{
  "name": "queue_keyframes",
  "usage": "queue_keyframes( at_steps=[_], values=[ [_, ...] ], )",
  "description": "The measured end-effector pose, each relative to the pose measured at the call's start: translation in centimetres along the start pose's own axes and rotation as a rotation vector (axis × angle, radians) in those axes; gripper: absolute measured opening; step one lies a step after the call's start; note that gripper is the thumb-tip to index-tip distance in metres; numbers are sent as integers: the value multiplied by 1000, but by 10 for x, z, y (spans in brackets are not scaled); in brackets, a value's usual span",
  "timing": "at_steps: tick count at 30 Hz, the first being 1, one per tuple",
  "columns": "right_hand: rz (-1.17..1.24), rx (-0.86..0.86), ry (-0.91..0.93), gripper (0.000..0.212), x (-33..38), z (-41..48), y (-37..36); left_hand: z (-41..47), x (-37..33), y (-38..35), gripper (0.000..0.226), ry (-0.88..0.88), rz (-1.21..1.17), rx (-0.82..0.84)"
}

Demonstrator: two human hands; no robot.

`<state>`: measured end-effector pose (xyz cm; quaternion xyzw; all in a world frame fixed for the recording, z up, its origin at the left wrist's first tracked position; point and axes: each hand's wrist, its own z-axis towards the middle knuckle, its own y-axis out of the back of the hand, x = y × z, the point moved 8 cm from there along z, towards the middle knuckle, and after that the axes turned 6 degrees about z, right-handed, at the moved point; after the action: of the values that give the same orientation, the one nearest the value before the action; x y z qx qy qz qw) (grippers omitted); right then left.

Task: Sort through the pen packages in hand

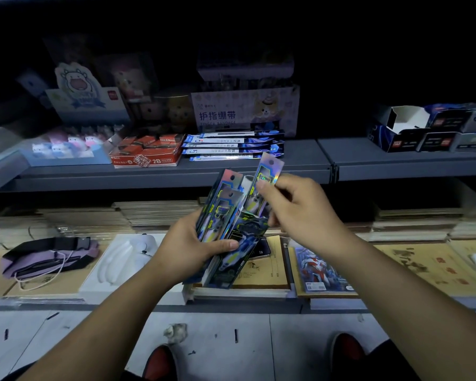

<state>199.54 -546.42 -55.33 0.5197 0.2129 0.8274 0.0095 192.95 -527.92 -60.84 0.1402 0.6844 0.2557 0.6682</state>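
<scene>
The left hand grips a fanned bundle of shiny packets, thumb curled across their front and fingers wrapped behind. The packets are long and narrow; their long axes run from near-left to far-right, with the punched hanging holes at the far, upper ends. The right hand pinches a single packet between thumb and fingers near its upper end; this one stands steeper than the rest, its holed tip pointing up and slightly right, its lower part touching the bundle. Both are held in the air in front of the grey shelf, above a brown notebook. Far behind on that shelf lie blue packets beside a red eraser box. A purple pouch lies at the near left.
</scene>
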Motion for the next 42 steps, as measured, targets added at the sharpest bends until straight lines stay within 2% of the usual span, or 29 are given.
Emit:
queue_keyframes(
  at_steps=[4, 6, 11, 16, 20, 25, 42],
  values=[
    [-13, -128, 96, 11, 6, 1, 14, -1, -1, 0, 31, 14, -12, 1],
    [-82, -147, 143, 23, 11, -2, 17, -1, 0, 1, 31, 15, 0, -8],
    [-228, -99, 247, 38, 21, -7, 8, 0, 0, 5, 35, 27, -3, -30],
    [-263, -84, 244, 37, 19, -8, 3, -2, -1, 2, 36, 33, -39, 1],
    [-238, -79, 222, 21, 17, -8, 1, -2, -1, 5, 35, 32, -26, -19],
    [-99, -166, 195, 2, 16, -6, 13, -1, 2, 5, 34, 35, -6, -24],
    [-215, -29, 133, 4, 11, -7, 1, 2, 8, 3, 43, 2, 40, -12]
  ],
)
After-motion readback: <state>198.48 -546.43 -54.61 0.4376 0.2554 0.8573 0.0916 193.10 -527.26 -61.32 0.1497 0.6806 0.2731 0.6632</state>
